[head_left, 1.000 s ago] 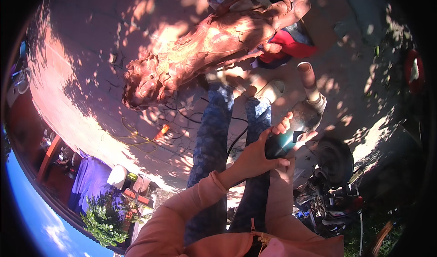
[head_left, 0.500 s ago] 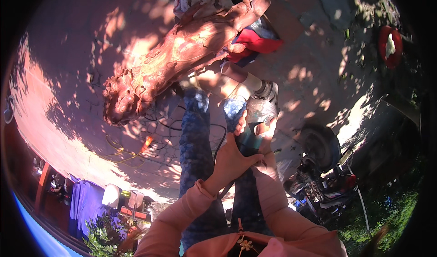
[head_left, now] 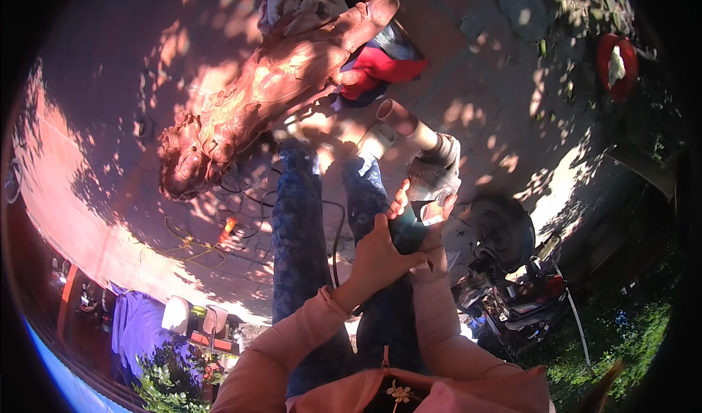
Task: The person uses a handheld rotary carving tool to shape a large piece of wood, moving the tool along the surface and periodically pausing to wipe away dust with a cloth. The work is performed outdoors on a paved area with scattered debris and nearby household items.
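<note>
1. Both hands full: left hand (head_left: 382, 248) and right hand (head_left: 437, 230) have their fingers wrapped round the tool (head_left: 430, 180) – it's by the right leg (head_left: 363, 194), apart from the carving (head_left: 263, 91).
2. I'd grip snugly, fingers well back from that tube (head_left: 409, 124).
3. Tool's smooth teal, scuffed grey head, tube round and hollow-ended. Carving's reddish, looks like wood – rippled body, curly end.

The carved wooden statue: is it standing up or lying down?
Lying down: the carved wooden statue stretches lengthwise beyond the person's legs, its curly-carved end at left, the other end near red cloth.
</note>
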The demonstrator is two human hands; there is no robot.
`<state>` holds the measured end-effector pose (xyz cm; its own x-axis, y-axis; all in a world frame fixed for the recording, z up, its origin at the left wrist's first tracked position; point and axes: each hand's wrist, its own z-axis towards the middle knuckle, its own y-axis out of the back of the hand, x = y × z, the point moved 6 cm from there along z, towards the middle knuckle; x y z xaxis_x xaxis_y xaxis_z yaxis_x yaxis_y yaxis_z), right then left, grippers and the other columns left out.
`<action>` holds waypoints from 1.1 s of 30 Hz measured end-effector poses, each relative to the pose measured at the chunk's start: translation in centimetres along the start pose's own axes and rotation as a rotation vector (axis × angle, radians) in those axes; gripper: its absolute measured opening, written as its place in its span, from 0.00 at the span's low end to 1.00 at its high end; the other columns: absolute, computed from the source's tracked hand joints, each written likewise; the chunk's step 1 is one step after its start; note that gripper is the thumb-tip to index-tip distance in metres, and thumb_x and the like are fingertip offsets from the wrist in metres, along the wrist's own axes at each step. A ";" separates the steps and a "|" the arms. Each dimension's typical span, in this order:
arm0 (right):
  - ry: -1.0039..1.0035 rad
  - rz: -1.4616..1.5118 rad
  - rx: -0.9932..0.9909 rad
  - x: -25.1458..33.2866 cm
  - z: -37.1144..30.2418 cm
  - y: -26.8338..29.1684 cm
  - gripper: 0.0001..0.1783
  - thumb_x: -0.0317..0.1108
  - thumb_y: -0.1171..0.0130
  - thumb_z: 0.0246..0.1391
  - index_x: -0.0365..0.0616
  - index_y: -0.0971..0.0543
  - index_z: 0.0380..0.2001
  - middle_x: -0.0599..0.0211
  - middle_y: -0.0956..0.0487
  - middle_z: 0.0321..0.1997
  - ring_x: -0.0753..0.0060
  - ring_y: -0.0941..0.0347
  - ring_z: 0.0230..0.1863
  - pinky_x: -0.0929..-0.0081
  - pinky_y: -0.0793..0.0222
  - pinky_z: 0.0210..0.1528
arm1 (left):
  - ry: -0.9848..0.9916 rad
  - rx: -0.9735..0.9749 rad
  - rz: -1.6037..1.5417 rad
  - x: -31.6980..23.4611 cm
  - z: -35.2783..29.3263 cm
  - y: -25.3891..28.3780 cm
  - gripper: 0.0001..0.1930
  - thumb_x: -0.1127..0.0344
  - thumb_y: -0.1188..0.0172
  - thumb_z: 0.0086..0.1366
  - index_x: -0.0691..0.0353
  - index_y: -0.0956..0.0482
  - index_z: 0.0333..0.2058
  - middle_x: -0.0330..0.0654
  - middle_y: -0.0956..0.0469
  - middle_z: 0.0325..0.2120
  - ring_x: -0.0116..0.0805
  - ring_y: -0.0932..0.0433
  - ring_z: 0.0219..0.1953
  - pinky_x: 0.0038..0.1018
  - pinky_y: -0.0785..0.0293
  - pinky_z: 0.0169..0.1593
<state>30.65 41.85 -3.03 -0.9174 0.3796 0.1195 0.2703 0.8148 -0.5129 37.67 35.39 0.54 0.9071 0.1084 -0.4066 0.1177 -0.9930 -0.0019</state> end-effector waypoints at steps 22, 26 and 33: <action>-0.625 -0.912 0.440 5.1 8.0 -24.7 0.55 0.74 0.34 0.32 0.40 0.37 0.51 0.62 0.32 0.35 0.64 0.33 0.38 0.65 0.37 0.47 | -0.332 -0.441 -1.172 -13.3 -0.6 10.7 0.40 0.49 0.26 0.43 0.66 0.38 0.47 0.58 0.23 0.34 0.57 0.21 0.38 0.39 0.26 0.40; -0.704 -1.270 0.489 6.2 10.2 -27.1 0.51 0.68 0.35 0.37 0.37 0.37 0.53 0.58 0.31 0.38 0.62 0.33 0.41 0.67 0.35 0.47 | -0.354 -0.704 -1.414 -15.9 2.4 9.5 0.42 0.45 0.25 0.40 0.66 0.34 0.47 0.58 0.22 0.36 0.55 0.21 0.41 0.39 0.26 0.44; -0.781 -1.777 0.470 9.6 14.5 -29.8 0.34 0.44 0.37 0.48 0.33 0.33 0.53 0.52 0.24 0.46 0.62 0.22 0.43 0.70 0.22 0.44 | -0.738 -0.735 -2.096 -23.1 9.6 7.1 0.41 0.64 0.24 0.46 0.65 0.37 0.57 0.41 0.29 0.52 0.27 0.30 0.53 0.27 0.35 0.57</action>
<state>9.51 14.89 1.06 0.0356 -0.9198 0.3907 -0.8834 -0.2118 -0.4181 13.63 25.34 1.14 -0.8199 0.3822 -0.4263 0.5710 0.6002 -0.5601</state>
